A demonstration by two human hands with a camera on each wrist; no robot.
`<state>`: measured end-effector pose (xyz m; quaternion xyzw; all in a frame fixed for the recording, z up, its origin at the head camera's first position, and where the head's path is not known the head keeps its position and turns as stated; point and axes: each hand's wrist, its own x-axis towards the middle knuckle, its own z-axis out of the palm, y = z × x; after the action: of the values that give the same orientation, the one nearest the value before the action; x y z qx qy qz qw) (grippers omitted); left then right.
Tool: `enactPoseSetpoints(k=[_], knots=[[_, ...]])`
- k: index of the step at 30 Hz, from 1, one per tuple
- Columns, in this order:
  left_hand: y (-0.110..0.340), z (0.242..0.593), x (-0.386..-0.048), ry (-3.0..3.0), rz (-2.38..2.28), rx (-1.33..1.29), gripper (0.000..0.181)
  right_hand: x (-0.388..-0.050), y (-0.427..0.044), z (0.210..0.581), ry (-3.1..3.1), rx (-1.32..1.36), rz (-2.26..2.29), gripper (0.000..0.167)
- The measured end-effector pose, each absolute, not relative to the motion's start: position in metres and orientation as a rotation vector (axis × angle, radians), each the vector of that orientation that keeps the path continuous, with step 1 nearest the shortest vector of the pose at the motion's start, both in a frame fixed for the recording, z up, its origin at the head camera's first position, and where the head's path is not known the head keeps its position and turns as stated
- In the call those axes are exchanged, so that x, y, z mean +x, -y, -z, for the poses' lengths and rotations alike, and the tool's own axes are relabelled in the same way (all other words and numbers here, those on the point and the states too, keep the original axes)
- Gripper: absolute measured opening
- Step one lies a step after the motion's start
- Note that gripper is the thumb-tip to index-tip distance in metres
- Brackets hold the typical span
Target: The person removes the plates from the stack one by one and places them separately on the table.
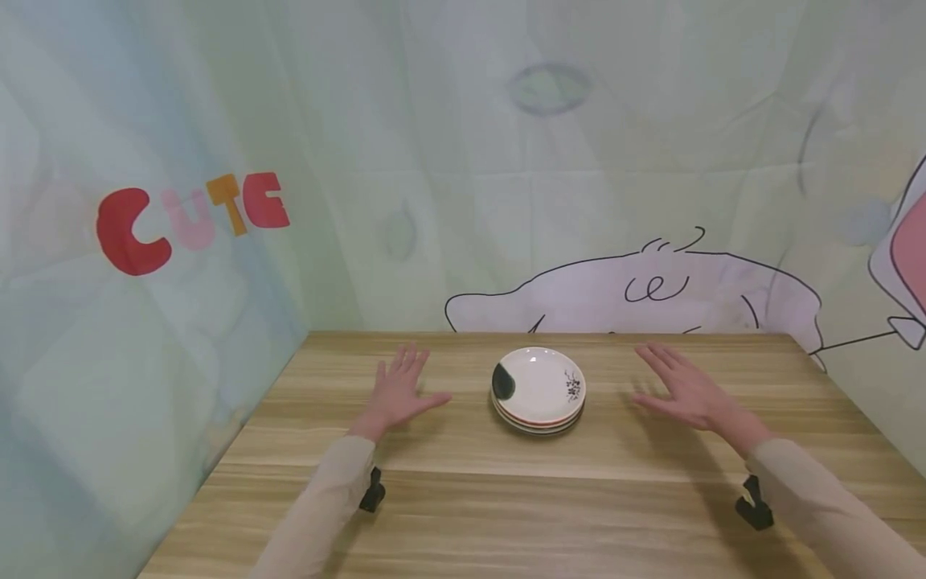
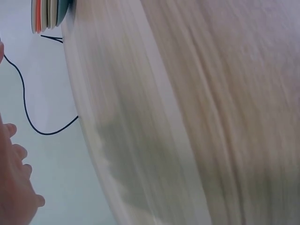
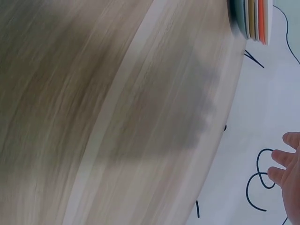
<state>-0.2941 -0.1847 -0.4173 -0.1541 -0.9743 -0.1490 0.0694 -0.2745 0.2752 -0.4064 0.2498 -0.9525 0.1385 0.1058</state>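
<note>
A short stack of round white plates (image 1: pixel 538 388) lies on the wooden table, the top one with a dark green patch at its left and a small dark plant print at its right. To the left of the stack, my left hand (image 1: pixel 398 396) is held with fingers spread, touching nothing. On the other side, my right hand (image 1: pixel 687 392) has its fingers extended toward the plates, apart from them. Both wrist views show the stacked plate edges (image 2: pixel 49 14), (image 3: pixel 257 21) at an upper corner, and part of each hand (image 2: pixel 16 178), (image 3: pixel 289 176) at the outer side.
The wood-grained table (image 1: pixel 492 523) reaches back to a pale printed cloth (image 1: pixel 434 161) with coloured letters at the left and a line drawing behind the far edge. Dark wrist devices (image 1: pixel 372 490), (image 1: pixel 755 504) sit by the cuffs.
</note>
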Motion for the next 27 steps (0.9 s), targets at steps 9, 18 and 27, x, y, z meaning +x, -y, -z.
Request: enactPoseSetpoints(k=[9, 18, 27], knots=[[0.168, 0.419, -0.293, 2.954, 0.562, -0.51, 0.093, -0.277, -0.263, 0.409, 2.801, 0.76, -0.475, 0.077], [0.154, 0.423, -0.292, 2.949, 0.658, -0.534, 0.092, -0.279, -0.25, 0.413, 2.825, 0.747, -0.558, 0.079], [0.141, 0.429, -0.293, 2.946, 0.796, -0.511, 0.092, -0.282, -0.234, 0.421, 2.816, 0.751, -0.703, 0.081]])
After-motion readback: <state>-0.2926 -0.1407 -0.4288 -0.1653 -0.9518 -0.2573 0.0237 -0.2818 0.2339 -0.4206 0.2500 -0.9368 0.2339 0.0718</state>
